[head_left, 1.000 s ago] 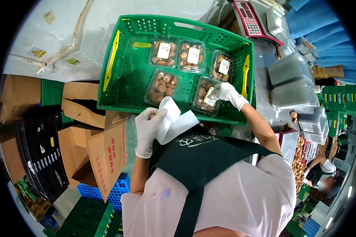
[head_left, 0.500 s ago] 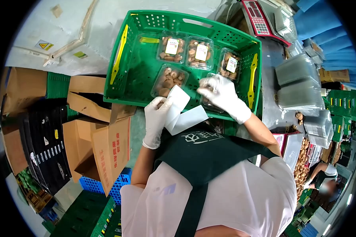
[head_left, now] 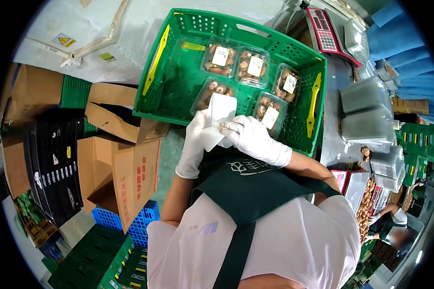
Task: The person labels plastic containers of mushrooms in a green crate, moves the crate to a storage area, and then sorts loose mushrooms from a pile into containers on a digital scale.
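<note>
Both my gloved hands meet on one white sheet. My left hand has its grip closed round the sheet's left edge from below, so the sheet rises out of the fingers. My right hand reaches across from the right with its grip pressed together. Its fingertips pinch the sheet's lower part, just beside my left thumb. Whether a label sits between them I cannot tell.

The sheet stands over the near side of the green crate, right in front of both grips. It covers part of the unlabelled pack of mushrooms. Just beyond my right knuckles lies a labelled pack with a white label on its lid. Three packs with labels sit in a row along the crate's far side. The crate's left half shows bare floor.

Past the crate's far right corner stands a scale. Clear trays are stacked to the right of the crate. Open cardboard boxes lie on the floor to my left. Another person works at the lower right, well apart from me.
</note>
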`<act>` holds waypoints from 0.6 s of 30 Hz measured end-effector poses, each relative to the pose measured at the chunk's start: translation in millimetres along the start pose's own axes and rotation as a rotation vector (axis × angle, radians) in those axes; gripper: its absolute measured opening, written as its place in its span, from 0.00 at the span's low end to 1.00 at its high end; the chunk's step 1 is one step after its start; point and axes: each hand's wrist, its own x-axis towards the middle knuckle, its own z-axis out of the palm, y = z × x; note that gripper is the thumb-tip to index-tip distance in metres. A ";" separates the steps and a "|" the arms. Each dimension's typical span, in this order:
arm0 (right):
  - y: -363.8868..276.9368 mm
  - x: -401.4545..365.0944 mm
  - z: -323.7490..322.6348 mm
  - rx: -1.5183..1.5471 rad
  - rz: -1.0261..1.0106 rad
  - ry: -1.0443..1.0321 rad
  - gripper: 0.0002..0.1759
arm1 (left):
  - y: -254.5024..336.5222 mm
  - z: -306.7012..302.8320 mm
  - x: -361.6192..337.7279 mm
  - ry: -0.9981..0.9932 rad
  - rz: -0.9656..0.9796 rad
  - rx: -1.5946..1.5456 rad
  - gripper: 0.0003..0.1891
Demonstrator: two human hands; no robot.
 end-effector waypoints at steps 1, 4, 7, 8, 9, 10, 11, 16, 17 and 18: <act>0.5 -0.5 0.2 0.038 0.018 0.001 0.22 | 4.4 -0.4 -2.2 -0.082 -0.048 -0.208 0.32; 6.2 -0.3 -4.5 0.220 0.054 0.053 0.18 | 8.4 -5.9 2.0 -0.086 -0.119 -0.305 0.37; 6.7 1.9 -7.4 0.379 0.014 0.048 0.16 | 7.0 -15.5 -2.2 -0.064 -0.116 0.013 0.22; 6.5 2.4 -7.8 0.457 -0.015 0.047 0.16 | 5.3 -16.2 -2.2 -0.062 -0.116 0.012 0.22; 6.6 4.2 -11.9 0.504 -0.046 0.030 0.15 | 3.1 -16.8 -1.3 0.034 -0.067 0.128 0.18; 8.0 3.8 -14.9 0.505 -0.049 0.029 0.15 | -0.3 -18.2 0.4 0.131 -0.017 0.243 0.14; 11.1 3.1 -18.1 0.588 0.014 0.088 0.13 | -10.8 -25.3 5.9 0.274 0.168 0.214 0.11; 44.6 6.6 -19.9 1.145 1.232 0.132 0.08 | 29.8 -85.6 -19.0 0.595 0.323 0.184 0.11; 55.1 6.8 -8.4 1.145 1.234 0.136 0.08 | 33.8 -105.3 -24.9 0.610 0.322 0.189 0.12; 66.0 0.6 12.9 1.294 1.383 0.124 0.10 | 38.2 -117.6 -31.1 0.657 0.355 0.178 0.11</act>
